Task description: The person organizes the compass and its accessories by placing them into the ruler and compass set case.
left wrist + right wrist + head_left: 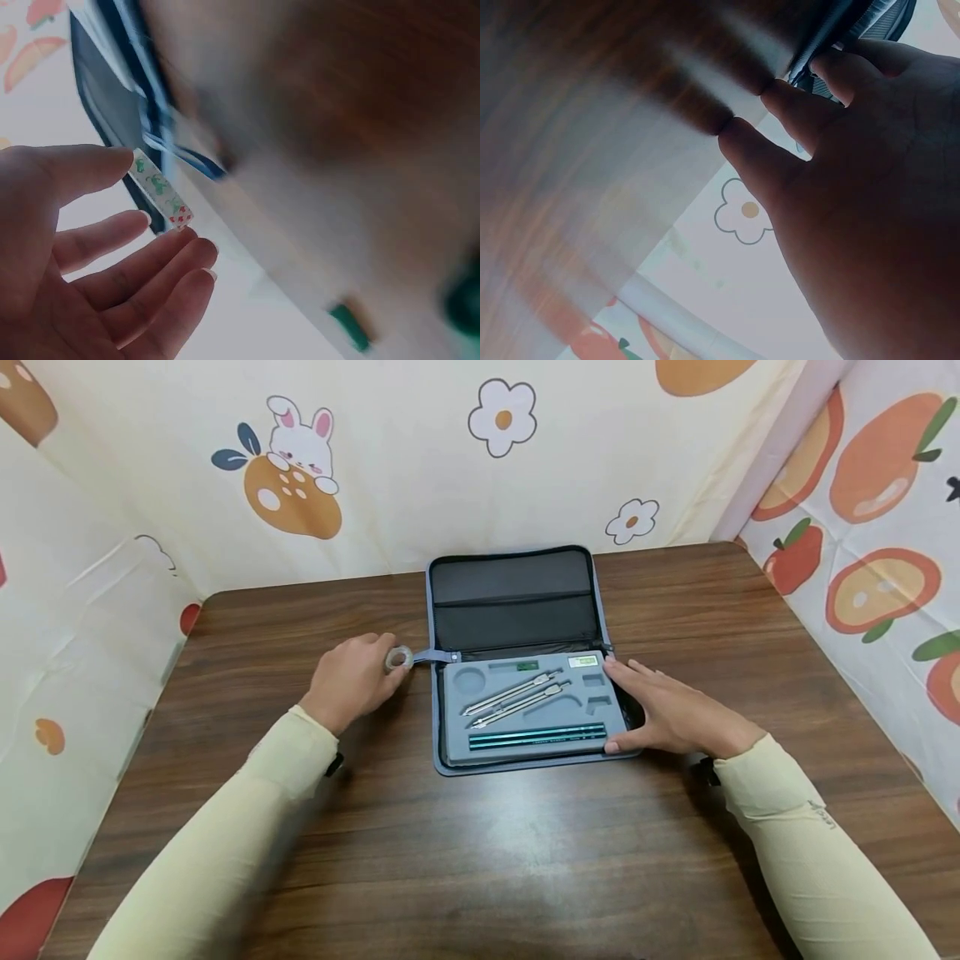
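My left hand [354, 681] pinches a small roll of patterned tape [159, 187] between thumb and fingers, left of an open zippered case [441, 752]. White with green and red print shows on the roll's outer side in the left wrist view. The case's blue strap [435, 656] reaches close to the roll. At the case's right side, my right hand [678, 714] rests with fingers spread, thumb and fingertips touching the grey tray [457, 747]. Two metal compasses [517, 703] and dark green pencils [536, 737] lie in the tray, along with a small green piece [527, 666] and a white eraser-like block [582, 662].
The case's lid [517, 581] stands open at the back of the wooden table [480, 860], near a printed cloth wall [405, 485]. More printed cloth [885, 527] hangs along the right side. The tray has a round recess [470, 681] and other shaped hollows.
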Available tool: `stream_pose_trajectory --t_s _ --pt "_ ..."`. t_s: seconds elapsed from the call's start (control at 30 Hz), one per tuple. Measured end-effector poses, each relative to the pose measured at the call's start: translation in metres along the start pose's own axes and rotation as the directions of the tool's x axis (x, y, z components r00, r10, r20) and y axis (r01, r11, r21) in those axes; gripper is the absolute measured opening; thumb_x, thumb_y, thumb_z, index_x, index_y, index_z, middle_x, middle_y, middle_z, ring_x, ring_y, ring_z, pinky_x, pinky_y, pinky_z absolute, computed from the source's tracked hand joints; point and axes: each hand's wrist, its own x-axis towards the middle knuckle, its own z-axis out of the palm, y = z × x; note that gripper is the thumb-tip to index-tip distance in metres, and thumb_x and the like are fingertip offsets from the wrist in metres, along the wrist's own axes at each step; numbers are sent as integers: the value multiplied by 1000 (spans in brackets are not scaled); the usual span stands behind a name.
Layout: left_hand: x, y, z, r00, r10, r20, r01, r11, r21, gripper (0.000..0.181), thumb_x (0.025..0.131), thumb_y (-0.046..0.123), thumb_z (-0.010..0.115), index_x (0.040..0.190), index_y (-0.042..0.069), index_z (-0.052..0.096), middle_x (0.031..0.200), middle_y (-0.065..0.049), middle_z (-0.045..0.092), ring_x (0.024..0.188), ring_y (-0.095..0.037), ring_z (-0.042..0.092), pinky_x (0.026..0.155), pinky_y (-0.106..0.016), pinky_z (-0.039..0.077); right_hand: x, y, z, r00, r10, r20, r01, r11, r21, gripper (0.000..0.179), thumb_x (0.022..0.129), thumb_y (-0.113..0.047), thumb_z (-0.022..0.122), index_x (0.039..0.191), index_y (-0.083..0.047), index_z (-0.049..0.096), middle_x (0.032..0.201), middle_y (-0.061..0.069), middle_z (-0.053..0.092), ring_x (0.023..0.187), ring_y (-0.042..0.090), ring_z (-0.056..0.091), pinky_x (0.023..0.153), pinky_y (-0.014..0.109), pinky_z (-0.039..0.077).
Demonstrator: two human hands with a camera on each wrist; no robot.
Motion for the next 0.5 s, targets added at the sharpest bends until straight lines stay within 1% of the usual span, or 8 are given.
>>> stream_pose_trajectory --t_s 0.1,0.13,0.3,0.4,0.5 --pt "7 15 -1 999 49 16 -49 999 -8 32 95 27 69 115 2 65 95 -13 67 77 -30 63 64 -48 55 1 1 2 1000 -3 2 3 1000 -4 121 72 -78 70 162 -16 17 166 8 17 152 35 12 115 63 18" --pt "9 20 -1 998 62 20 -62 998 -15 33 95 28 69 116 2 65 98 -13 68 79 -30 64 66 -48 55 1 1 2 1000 -3 8 3 1000 -7 121 72 -78 69 162 -16 17 166 8 17 152 35 12 115 63 18" --pt "15 42 3 990 142 23 -141 989 -46 33 95 29 69 118 5 68 103 -12 70 80 -25 66 63 -44 57 0 1 1 1000 2 12 -1 1000 -17 122 72 -79 68 162 -17 16 166 9 17 152 35 13 114 65 18" --pt "19 54 8 977 213 20 -212 976 -40 33 95 28 69 118 4 70 102 -13 71 79 -24 67 62 -42 57 0 2 1 1000 3 4 -2 1000 -23 122 72 -79 68 162 -17 17 166 8 17 152 35 13 114 64 18" --pt "22 64 11 960 278 20 -279 960 14 32 94 28 72 115 4 72 98 -12 71 78 -24 67 64 -41 57 1 3 2 1000 -5 -2 5 1000 -21 121 72 -79 68 162 -17 17 166 7 17 152 34 13 115 63 18"
